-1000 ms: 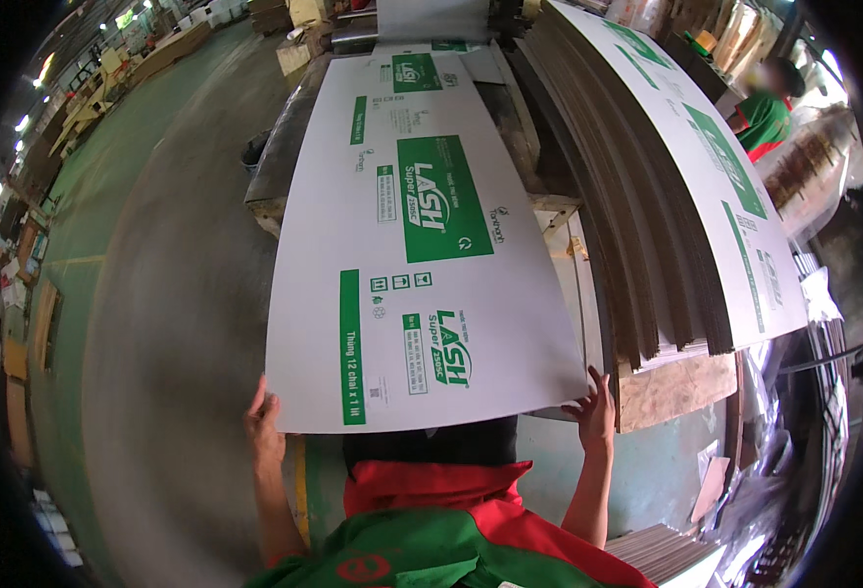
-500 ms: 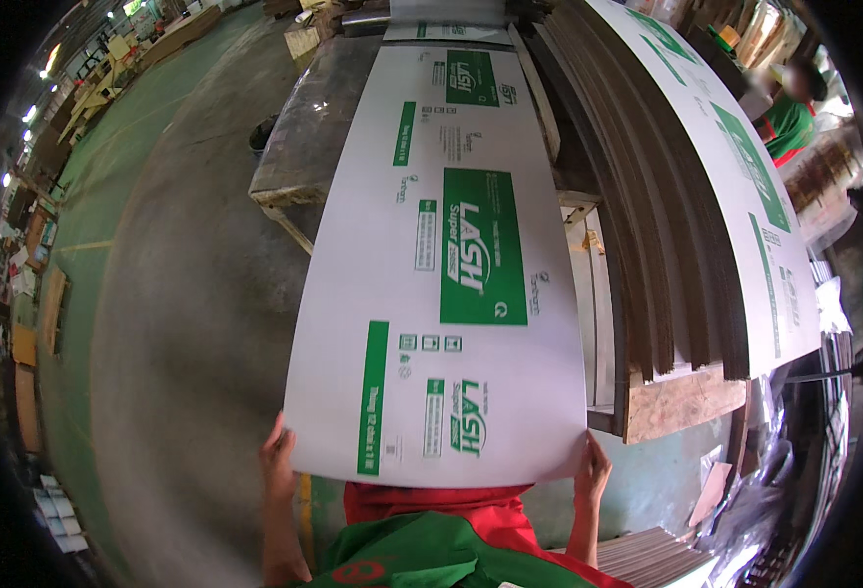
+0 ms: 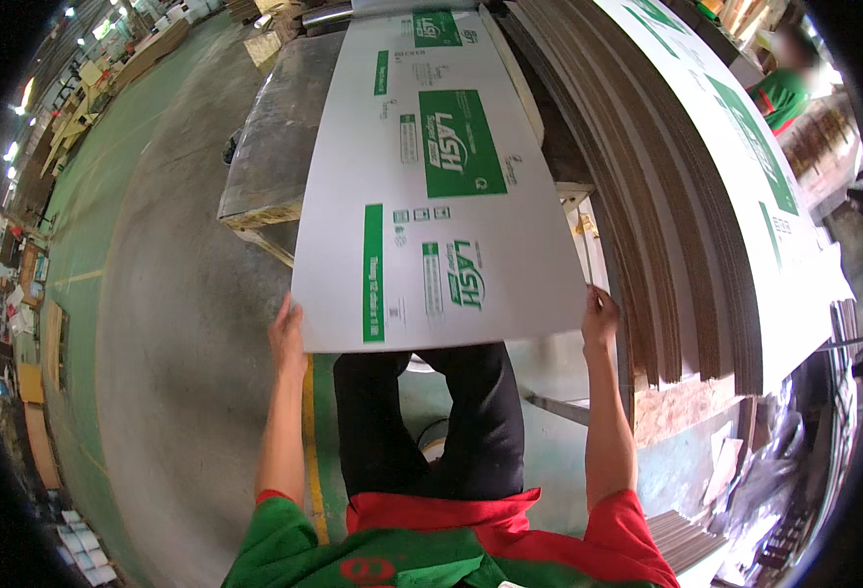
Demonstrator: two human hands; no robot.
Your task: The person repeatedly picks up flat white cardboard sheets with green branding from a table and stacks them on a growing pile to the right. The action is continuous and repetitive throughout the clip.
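Observation:
I hold a large flat white cardboard sheet (image 3: 431, 196) with green printed panels by its near corners. My left hand (image 3: 287, 336) grips the near left corner and my right hand (image 3: 600, 316) grips the near right corner. The sheet stretches away from me over a grey metal table (image 3: 275, 157). My legs in dark trousers show below the sheet's near edge.
A tall stack of brown-edged cardboard sheets (image 3: 686, 196) with a white printed top stands to the right on a wooden pallet (image 3: 686, 407). Another person in a green shirt (image 3: 782, 93) is behind that stack. Grey concrete floor (image 3: 157, 323) with green painted strips lies to the left.
The sheet has moved forward and away from me over the table. Both hands have risen with it, still on its near corners, and my legs now show beneath.

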